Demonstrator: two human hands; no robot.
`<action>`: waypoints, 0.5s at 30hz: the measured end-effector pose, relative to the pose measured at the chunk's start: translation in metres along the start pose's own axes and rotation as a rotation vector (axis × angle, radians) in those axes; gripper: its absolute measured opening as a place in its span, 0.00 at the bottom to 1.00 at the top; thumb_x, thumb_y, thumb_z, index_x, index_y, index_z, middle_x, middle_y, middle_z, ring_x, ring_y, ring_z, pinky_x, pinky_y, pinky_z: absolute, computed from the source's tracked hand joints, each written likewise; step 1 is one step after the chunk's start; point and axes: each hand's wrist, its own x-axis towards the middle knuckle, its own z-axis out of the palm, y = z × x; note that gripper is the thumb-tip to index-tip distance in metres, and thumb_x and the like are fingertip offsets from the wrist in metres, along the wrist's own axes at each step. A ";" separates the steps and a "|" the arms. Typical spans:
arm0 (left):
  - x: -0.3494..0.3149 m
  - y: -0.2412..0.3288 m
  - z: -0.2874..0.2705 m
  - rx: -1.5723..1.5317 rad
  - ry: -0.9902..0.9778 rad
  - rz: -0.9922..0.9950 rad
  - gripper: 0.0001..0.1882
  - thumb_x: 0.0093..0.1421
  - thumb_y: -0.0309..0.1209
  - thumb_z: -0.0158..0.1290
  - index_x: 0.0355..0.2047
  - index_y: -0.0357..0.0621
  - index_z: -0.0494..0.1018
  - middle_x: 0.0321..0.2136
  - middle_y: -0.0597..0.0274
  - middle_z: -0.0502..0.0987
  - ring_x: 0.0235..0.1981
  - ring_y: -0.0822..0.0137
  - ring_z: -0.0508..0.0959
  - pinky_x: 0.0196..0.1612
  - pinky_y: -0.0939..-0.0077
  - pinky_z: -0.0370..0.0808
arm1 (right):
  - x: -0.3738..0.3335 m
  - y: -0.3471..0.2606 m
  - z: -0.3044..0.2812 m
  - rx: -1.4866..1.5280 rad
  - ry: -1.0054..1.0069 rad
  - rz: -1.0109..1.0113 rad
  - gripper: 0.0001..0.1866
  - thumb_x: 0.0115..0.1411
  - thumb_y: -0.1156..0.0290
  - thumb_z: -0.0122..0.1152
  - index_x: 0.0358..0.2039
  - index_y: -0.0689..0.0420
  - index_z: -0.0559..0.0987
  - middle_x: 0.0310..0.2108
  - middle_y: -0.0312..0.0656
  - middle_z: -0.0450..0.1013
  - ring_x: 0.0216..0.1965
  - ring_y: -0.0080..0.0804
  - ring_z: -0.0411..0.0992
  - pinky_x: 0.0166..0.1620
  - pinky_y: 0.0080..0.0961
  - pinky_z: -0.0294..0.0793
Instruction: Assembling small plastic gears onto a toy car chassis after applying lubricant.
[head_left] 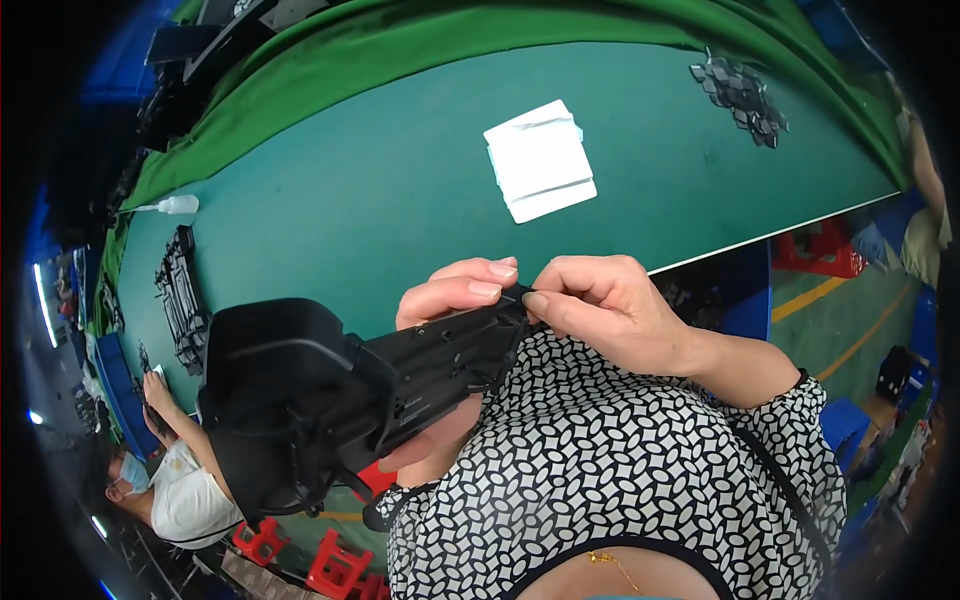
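A large black moulded plastic assembly [430, 370] is held up in front of my body, over the near edge of the table. It has a wide boxy end on the left and a long narrower body reaching right. My left hand [448, 297] grips that narrower body, with fingers over the far side and the rest of the hand underneath. At its right tip, my right hand [625, 318] is closed, thumb and forefinger pinched against the end. Whether a small separate piece sits between those fingertips is hidden.
On the green table [350, 180] lie white folded sheets [545, 165], small dark pieces [740, 97] at far right, a white squeeze bottle [178, 205] and long black plastic parts [180, 300] at left. A masked co-worker [190, 495] works at left. Red stools [338, 565] stand below.
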 end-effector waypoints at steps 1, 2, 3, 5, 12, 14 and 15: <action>-0.001 0.001 0.000 -0.009 0.006 -0.002 0.63 0.33 0.83 0.28 0.44 0.29 0.63 0.43 0.45 0.70 0.49 0.54 0.69 0.56 0.55 0.64 | 0.000 0.000 0.001 -0.008 0.004 -0.001 0.10 0.60 0.71 0.53 0.24 0.63 0.73 0.18 0.29 0.65 0.22 0.12 0.59 0.24 0.15 0.59; -0.001 0.001 0.001 -0.011 0.006 -0.002 0.63 0.33 0.83 0.28 0.44 0.29 0.63 0.43 0.45 0.70 0.49 0.54 0.69 0.56 0.55 0.64 | -0.001 0.000 0.002 -0.008 0.006 -0.001 0.10 0.60 0.71 0.53 0.24 0.63 0.73 0.18 0.29 0.65 0.22 0.12 0.59 0.24 0.15 0.59; -0.001 0.001 0.001 -0.015 0.003 0.002 0.63 0.33 0.83 0.28 0.44 0.30 0.63 0.43 0.45 0.69 0.49 0.54 0.69 0.56 0.55 0.64 | -0.001 0.000 0.002 -0.006 0.004 0.002 0.10 0.60 0.71 0.53 0.23 0.63 0.73 0.18 0.29 0.65 0.22 0.12 0.59 0.24 0.15 0.59; -0.001 -0.001 0.002 -0.017 0.000 0.005 0.63 0.33 0.83 0.27 0.44 0.30 0.63 0.43 0.45 0.69 0.49 0.54 0.69 0.56 0.55 0.64 | -0.001 0.001 0.001 -0.001 0.003 0.004 0.10 0.60 0.71 0.53 0.23 0.63 0.73 0.18 0.29 0.65 0.22 0.12 0.59 0.24 0.16 0.59; 0.002 -0.006 0.007 -0.023 0.009 -0.012 0.62 0.33 0.83 0.28 0.44 0.31 0.63 0.43 0.47 0.69 0.49 0.55 0.69 0.56 0.53 0.63 | 0.002 0.004 -0.007 -0.006 0.004 -0.007 0.10 0.60 0.72 0.53 0.23 0.63 0.73 0.18 0.30 0.66 0.22 0.13 0.59 0.24 0.16 0.59; 0.004 -0.004 0.010 -0.025 0.018 -0.013 0.62 0.33 0.83 0.29 0.44 0.31 0.63 0.43 0.47 0.70 0.49 0.55 0.69 0.56 0.53 0.63 | 0.001 0.001 -0.008 -0.010 0.002 -0.014 0.10 0.60 0.72 0.53 0.23 0.63 0.73 0.18 0.30 0.66 0.22 0.13 0.59 0.24 0.16 0.60; 0.004 -0.007 0.011 -0.029 0.026 -0.019 0.62 0.34 0.83 0.29 0.44 0.31 0.63 0.42 0.46 0.70 0.48 0.54 0.69 0.56 0.52 0.64 | -0.002 0.002 -0.009 -0.016 0.016 -0.043 0.08 0.60 0.74 0.53 0.25 0.63 0.74 0.18 0.30 0.66 0.21 0.12 0.60 0.24 0.15 0.59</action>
